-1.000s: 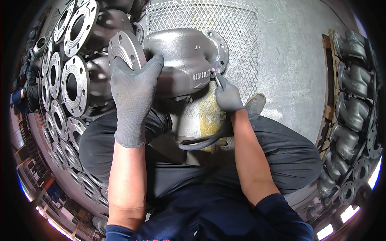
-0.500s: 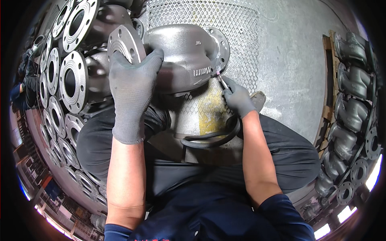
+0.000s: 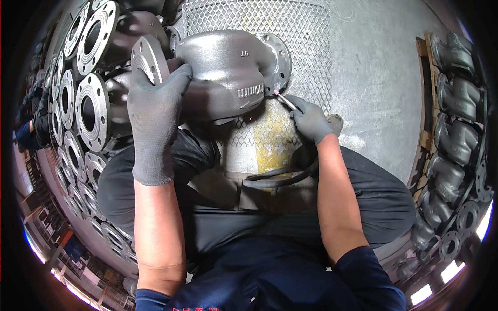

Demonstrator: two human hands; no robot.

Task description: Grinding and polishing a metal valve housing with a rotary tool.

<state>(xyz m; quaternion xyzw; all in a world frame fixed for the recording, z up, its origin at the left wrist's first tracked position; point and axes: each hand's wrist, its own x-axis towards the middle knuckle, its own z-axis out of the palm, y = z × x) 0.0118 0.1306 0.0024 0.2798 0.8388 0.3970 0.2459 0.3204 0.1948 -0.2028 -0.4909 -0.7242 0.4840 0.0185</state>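
A grey cast-metal valve body (image 3: 220, 59) lies on its side before me, with a drilled flange at each end. My gloved left hand (image 3: 154, 111) is closed around the rim of its left flange (image 3: 150, 59), thumb toward the body. In my gloved right hand (image 3: 313, 122) is a slim pencil grinder (image 3: 287, 101), pinched like a pen. Its pinkish tip touches, or nearly touches, the lower edge of the right flange (image 3: 282, 58). A tiny orange spark shows below the body. A black hose (image 3: 277, 180) loops below my right hand.
Expanded-metal mesh (image 3: 311, 46) lies under and behind the valve body. Many similar flanged castings (image 3: 92, 111) are stacked close on the left. More castings (image 3: 456, 98) stand on a wooden pallet (image 3: 423, 98) at the right. Another person (image 3: 33, 124) is at the far left.
The valve body and my left hand have shifted slightly left. The grinder's tip has stayed at the right flange's lower edge, and a small spark now shows.
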